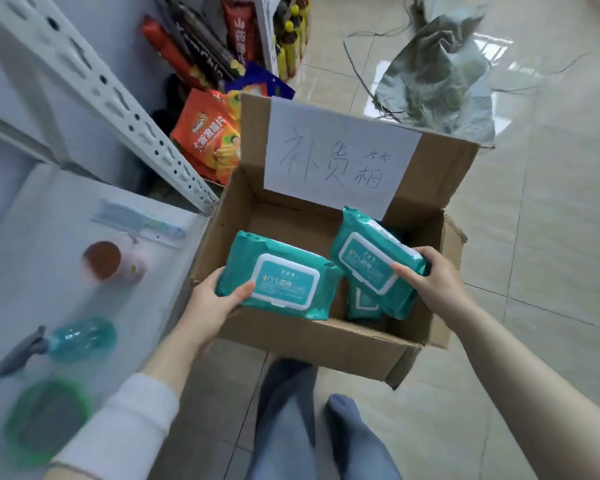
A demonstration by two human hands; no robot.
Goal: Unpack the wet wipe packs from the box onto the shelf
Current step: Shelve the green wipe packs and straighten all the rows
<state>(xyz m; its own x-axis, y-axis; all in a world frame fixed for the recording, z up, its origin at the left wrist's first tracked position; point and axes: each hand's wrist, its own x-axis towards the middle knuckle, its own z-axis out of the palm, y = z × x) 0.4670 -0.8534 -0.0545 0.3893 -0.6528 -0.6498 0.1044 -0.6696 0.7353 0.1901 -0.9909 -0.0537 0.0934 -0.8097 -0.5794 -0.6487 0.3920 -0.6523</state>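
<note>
Head camera shows each hand [219, 303] [430, 282] holding one wet wipe pack [278, 275] [374, 261] (hold tight!); lift slowly onto the shelf [49, 209].

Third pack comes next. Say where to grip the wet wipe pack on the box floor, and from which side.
Reach down into the open cardboard box. Pinch the floor pack by its near edge: it seems to lie flat, walls block the sides, and the wet wipe pack in the right hand covers its far part.
</note>
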